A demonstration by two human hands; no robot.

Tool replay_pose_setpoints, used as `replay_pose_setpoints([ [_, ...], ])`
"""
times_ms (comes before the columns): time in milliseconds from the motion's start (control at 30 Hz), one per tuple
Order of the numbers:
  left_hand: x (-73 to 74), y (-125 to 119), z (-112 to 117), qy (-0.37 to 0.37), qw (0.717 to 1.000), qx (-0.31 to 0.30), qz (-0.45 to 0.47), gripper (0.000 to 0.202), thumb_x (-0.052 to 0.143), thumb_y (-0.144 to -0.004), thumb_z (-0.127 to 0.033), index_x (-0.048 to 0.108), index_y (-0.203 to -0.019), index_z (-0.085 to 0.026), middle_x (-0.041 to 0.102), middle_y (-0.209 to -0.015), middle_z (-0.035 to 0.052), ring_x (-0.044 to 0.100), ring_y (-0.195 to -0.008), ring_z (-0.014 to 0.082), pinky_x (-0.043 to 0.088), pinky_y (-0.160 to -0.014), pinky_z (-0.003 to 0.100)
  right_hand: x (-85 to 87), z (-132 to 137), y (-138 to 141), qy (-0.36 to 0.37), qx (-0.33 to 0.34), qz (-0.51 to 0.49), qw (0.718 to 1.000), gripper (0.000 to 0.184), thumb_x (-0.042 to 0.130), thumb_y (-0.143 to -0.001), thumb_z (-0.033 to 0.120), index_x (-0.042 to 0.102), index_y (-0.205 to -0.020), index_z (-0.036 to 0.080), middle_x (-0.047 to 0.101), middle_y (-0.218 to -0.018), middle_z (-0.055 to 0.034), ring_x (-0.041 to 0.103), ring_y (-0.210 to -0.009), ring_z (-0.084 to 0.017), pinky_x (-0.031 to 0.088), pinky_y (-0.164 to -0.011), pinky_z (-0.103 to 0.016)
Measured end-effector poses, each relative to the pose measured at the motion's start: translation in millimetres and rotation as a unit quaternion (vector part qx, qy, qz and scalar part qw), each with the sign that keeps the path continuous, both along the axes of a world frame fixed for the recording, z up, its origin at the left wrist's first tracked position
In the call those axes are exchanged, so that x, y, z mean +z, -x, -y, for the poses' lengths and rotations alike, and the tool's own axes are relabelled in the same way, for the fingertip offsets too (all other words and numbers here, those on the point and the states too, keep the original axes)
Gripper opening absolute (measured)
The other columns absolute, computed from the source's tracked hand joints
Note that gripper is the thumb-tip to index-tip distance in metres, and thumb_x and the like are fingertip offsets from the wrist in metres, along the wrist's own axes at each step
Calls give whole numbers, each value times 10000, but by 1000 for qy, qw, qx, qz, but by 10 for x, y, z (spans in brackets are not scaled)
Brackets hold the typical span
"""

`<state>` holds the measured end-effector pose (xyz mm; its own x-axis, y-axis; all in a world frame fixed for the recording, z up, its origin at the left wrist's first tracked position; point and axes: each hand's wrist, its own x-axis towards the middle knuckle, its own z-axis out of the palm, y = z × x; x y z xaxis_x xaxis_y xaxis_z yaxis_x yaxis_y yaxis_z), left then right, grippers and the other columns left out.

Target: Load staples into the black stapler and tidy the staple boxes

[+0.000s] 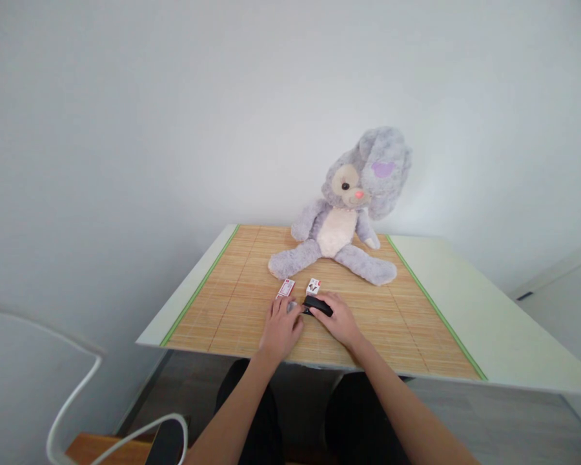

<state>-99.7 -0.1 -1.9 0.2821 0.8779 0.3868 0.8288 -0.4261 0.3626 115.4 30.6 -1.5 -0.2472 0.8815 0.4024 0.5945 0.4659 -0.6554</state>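
Note:
My right hand rests on the bamboo mat with its fingers curled over a small black object. My left hand lies beside it, fingers bent, touching the grey end of that object at its left. Just beyond my fingers lie two small cards: one with a red patterned back and one face up with red and black marks. What the left fingers hold, if anything, is hidden.
A grey plush rabbit sits at the far edge of the mat against the white wall. The pale table extends to the right. A white chair frame stands at the lower left.

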Motion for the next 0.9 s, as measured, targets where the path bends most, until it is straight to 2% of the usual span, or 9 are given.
replay_pose_setpoints([
  [133, 13, 16, 17, 0, 1000, -2, 15, 342, 553, -949, -183, 664, -1237, -330, 534, -1411, 63, 431, -1356, 277, 361, -1155, 515, 7, 9, 8, -2, -5, 5, 1000, 307, 672, -952, 448, 695, -1231, 320, 706, -1179, -58, 623, -1111, -274, 481, -999, -450],
  [233, 27, 47, -10, -9, 999, 32, 37, 328, 580, -940, -219, 662, -1243, -312, 513, -1467, 65, 430, -1367, 293, 356, -1159, 523, -6, 6, 10, -2, -8, 5, 1000, 314, 676, -948, 459, 699, -1228, 319, 710, -1158, -61, 632, -1095, -275, 493, -983, -448],
  [333, 34, 81, -109, -19, 995, 77, 63, 500, 605, -933, -286, 534, -1427, -295, 503, -1496, 81, 432, -1374, 290, 350, -1168, 501, -21, 1, 16, -5, -13, 7, 1000, 316, 683, -944, 461, 696, -1228, 323, 710, -1152, -54, 636, -1087, -270, 496, -979, -446],
  [433, 16, 83, -239, -21, 995, 73, 58, 644, 616, -926, -323, 410, -1535, -295, 466, -1552, 77, 411, -1404, 287, 324, -1186, 490, -25, -4, 20, -9, -13, 7, 1000, 315, 692, -940, 458, 693, -1227, 326, 709, -1157, -51, 634, -1091, -267, 493, -985, -445],
  [567, -39, 45, -325, -8, 998, 58, 23, 566, 583, -948, -338, 460, -1500, -315, 468, -1567, 62, 433, -1386, 291, 343, -1154, 484, -17, -6, 17, -11, -10, 4, 1000, 310, 699, -938, 442, 690, -1225, 327, 710, -1162, -47, 632, -1100, -266, 491, -995, -446],
  [700, -81, 75, -271, 0, 995, 97, 11, 465, 538, -972, -353, 518, -1432, -289, 525, -1504, 81, 477, -1333, 301, 369, -1112, 470, -12, 1, 14, -6, -6, 3, 1000, 314, 697, -940, 436, 687, -1234, 327, 706, -1179, -51, 630, -1113, -269, 490, -1003, -454],
  [900, -92, 435, -146, 11, 981, 191, -17, 383, 500, -982, -373, 556, -1341, -255, 535, -1482, 99, 481, -1305, 323, 378, -1083, 481, -26, 1, 8, -5, -14, 4, 1000, 318, 685, -940, 461, 692, -1227, 324, 709, -1167, -58, 635, -1103, -275, 497, -992, -458],
])
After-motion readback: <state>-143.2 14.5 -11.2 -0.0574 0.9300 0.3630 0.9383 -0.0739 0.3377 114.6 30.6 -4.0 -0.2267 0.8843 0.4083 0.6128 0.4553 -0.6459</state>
